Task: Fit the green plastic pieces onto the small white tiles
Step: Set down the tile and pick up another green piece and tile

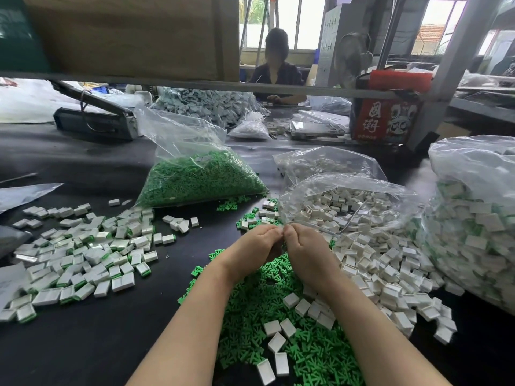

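Green plastic pieces [278, 324] heaped under both wrists; left hand [252, 252] and right hand [305, 250] fingers curled, fingertips meeting, held item hidden; white tiles [384, 263] piled just right

Another person [276, 65] sits at the far side of the dark desk [83, 168], top centre; a red box [386, 121] stands upper right; a grey sealer [94, 118] lies upper left.
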A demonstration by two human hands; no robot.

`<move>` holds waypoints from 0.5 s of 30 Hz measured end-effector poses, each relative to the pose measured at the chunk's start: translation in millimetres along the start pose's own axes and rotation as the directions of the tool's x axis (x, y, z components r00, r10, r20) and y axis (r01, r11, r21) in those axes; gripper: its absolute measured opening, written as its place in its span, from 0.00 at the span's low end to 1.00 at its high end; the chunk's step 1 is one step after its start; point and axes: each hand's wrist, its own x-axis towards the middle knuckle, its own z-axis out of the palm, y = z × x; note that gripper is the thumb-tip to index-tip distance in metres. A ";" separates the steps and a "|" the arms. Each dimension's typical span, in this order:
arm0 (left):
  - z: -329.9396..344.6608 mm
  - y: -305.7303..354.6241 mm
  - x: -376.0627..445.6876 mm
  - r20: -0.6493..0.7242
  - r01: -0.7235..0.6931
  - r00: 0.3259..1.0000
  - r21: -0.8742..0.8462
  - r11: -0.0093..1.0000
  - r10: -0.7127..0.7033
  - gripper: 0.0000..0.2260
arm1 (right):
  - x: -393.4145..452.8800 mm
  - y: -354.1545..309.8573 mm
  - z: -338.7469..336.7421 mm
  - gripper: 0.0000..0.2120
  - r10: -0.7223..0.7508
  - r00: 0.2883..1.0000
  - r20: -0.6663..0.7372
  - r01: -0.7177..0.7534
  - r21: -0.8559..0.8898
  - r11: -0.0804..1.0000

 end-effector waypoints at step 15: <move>-2.0 -6.9 1.5 0.026 0.064 0.998 -0.064 0.996 -0.062 0.10 | -1.6 2.9 -1.8 0.18 0.000 0.995 0.099 0.002 -0.019 1.000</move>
